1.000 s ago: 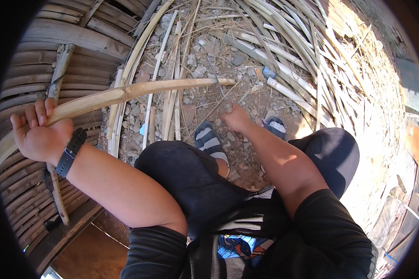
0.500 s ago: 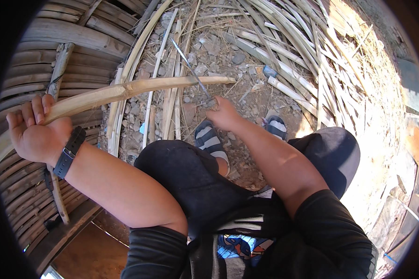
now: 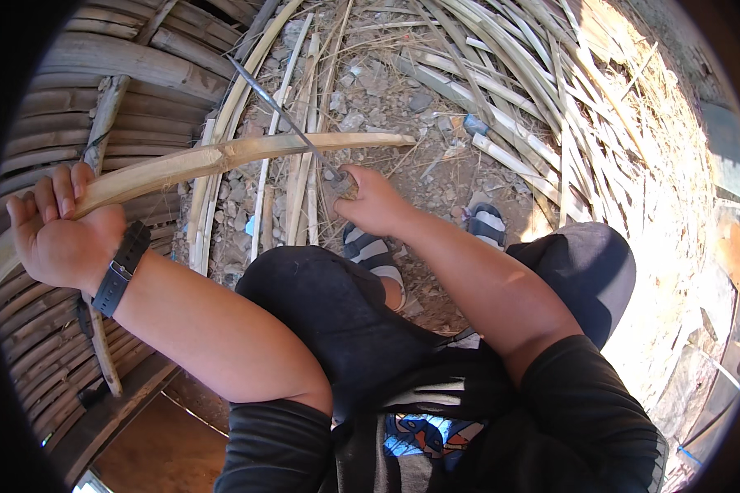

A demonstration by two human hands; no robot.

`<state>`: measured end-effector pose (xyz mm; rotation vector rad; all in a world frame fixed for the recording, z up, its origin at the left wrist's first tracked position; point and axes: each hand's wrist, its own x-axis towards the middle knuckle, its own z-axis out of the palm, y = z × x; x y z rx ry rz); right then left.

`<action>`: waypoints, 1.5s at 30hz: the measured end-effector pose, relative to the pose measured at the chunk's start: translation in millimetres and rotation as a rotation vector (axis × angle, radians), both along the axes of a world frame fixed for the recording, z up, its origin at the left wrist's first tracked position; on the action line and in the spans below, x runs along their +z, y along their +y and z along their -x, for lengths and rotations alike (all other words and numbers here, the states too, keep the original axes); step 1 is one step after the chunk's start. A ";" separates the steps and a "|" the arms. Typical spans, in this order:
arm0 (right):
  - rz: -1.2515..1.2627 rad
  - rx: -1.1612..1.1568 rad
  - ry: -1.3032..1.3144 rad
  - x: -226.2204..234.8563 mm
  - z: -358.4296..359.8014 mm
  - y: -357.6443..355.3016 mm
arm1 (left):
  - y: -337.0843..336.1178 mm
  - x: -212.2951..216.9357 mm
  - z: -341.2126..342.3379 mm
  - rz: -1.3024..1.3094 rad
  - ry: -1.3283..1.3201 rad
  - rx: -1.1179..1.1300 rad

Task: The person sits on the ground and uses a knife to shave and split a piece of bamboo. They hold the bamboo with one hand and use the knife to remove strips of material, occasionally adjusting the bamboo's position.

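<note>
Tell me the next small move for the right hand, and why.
Probably set the blade against the bamboo strip: the right hand holds the blade, which crosses the strip in view, though contact is unclear, while the left hand grips the strip.

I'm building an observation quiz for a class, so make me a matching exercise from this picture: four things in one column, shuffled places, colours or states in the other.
Column one
1. Left hand
2. Right hand
3. Wrist strap
4. Pile of split strips

Column two
A. Dark, almost black
B. On the ground, toward the upper right of the picture
C. Holding the long pale strip
D. Gripping the knife by its handle

Right pairs: 1-C, 2-D, 3-A, 4-B.
</note>
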<state>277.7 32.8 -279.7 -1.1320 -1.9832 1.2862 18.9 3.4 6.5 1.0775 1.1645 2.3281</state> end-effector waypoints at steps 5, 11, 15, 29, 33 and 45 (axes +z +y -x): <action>0.570 -0.187 -0.214 -42.6 -40.6 6.0 | 2.9 -4.6 -4.8 0.033 -0.077 0.230; 0.628 -0.097 -0.125 34.2 -18.2 11.0 | 6.0 0.1 2.4 -0.014 -0.015 -0.010; 0.335 -0.001 -0.008 26.3 -6.6 9.5 | 0.4 -0.4 8.4 -0.015 -0.016 -0.077; 0.395 -0.015 -0.037 31.4 -4.5 2.8 | 3.4 -0.6 4.1 -0.005 -0.011 -0.010; 0.319 -0.066 -0.156 14.9 -16.9 -3.5 | -1.9 -4.5 10.5 0.004 -0.013 -0.011; 0.410 -0.145 -0.186 -13.3 -20.6 3.9 | 6.2 3.0 5.7 -0.022 -0.007 -0.062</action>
